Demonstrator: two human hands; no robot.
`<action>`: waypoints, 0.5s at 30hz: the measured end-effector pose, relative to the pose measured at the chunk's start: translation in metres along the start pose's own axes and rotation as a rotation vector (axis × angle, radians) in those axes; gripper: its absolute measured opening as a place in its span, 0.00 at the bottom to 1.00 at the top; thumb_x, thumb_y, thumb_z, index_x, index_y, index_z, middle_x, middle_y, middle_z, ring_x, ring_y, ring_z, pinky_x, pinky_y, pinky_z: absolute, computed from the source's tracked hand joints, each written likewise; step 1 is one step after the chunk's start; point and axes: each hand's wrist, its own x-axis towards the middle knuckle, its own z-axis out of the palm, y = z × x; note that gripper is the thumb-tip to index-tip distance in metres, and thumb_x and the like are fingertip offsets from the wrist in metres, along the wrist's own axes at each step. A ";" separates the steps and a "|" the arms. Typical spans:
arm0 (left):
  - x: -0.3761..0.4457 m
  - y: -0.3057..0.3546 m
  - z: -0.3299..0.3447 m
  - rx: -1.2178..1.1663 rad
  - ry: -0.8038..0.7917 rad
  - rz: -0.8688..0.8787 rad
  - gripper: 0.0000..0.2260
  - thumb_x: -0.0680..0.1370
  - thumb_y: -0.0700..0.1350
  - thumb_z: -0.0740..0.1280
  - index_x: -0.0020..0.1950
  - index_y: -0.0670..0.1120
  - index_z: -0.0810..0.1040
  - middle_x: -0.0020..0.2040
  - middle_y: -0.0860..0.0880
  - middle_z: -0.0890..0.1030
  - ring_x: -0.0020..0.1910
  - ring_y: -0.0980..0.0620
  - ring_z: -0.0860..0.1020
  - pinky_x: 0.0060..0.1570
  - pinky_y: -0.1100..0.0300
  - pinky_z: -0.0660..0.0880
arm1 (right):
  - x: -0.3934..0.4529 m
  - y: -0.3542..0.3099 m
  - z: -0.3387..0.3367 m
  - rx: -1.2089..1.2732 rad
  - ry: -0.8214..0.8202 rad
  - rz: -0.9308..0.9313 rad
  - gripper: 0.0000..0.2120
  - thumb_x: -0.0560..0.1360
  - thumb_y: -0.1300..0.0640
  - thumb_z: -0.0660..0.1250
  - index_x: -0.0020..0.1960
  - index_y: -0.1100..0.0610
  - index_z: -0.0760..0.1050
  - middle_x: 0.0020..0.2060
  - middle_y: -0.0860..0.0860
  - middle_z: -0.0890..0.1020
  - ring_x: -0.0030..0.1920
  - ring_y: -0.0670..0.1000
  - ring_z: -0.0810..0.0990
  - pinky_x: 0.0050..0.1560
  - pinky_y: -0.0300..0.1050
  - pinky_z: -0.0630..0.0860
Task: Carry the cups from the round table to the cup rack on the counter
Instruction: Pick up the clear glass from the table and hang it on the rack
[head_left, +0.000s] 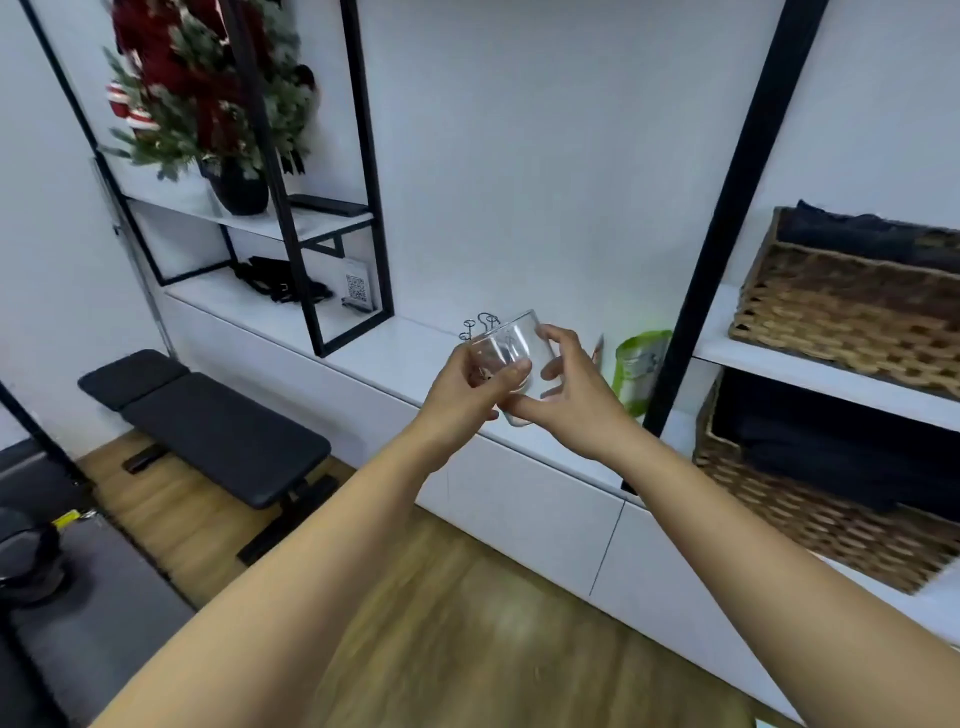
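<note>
Cup (511, 349): clear glass, tilted, held in the air in front of the white desk (395, 353), between both hands.
Left hand (467, 387): fingers curled round the cup's left side, thumb laid across its front.
Right hand (571, 387): fingers spread and bent, fingertips touching the cup's right side and bottom edge.
Cup rack (480, 325): thin wire loops standing on the desk just behind the cup, mostly hidden by it.
Green bag (639, 366): on the desk to the right of the hands, beside a black shelf post (727, 208).
Baskets (852, 306): two woven ones on the right shelves, dark folded cloth inside.
Plant (208, 98): green and red, in a dark pot on the upper left shelf.
Bench (208, 426): black padded, on the wooden floor (467, 623) at left.
</note>
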 end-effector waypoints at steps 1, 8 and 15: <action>0.021 -0.002 -0.006 -0.030 0.014 -0.019 0.35 0.71 0.58 0.78 0.74 0.54 0.68 0.56 0.54 0.81 0.49 0.56 0.85 0.50 0.51 0.84 | 0.019 0.004 0.002 0.006 -0.012 -0.005 0.45 0.61 0.35 0.76 0.73 0.36 0.58 0.54 0.39 0.68 0.49 0.39 0.77 0.45 0.33 0.70; 0.171 -0.003 -0.058 -0.149 -0.140 -0.084 0.51 0.65 0.52 0.81 0.80 0.67 0.53 0.51 0.44 0.84 0.50 0.48 0.86 0.50 0.48 0.84 | 0.156 0.031 -0.001 0.061 0.025 -0.027 0.47 0.63 0.44 0.82 0.73 0.42 0.58 0.57 0.45 0.70 0.42 0.34 0.77 0.39 0.27 0.71; 0.270 -0.037 -0.084 -0.141 -0.310 -0.190 0.35 0.69 0.53 0.79 0.73 0.63 0.68 0.63 0.43 0.82 0.62 0.44 0.83 0.54 0.44 0.83 | 0.257 0.062 -0.005 0.081 0.042 -0.082 0.36 0.61 0.38 0.80 0.64 0.41 0.68 0.57 0.42 0.76 0.44 0.30 0.75 0.47 0.31 0.72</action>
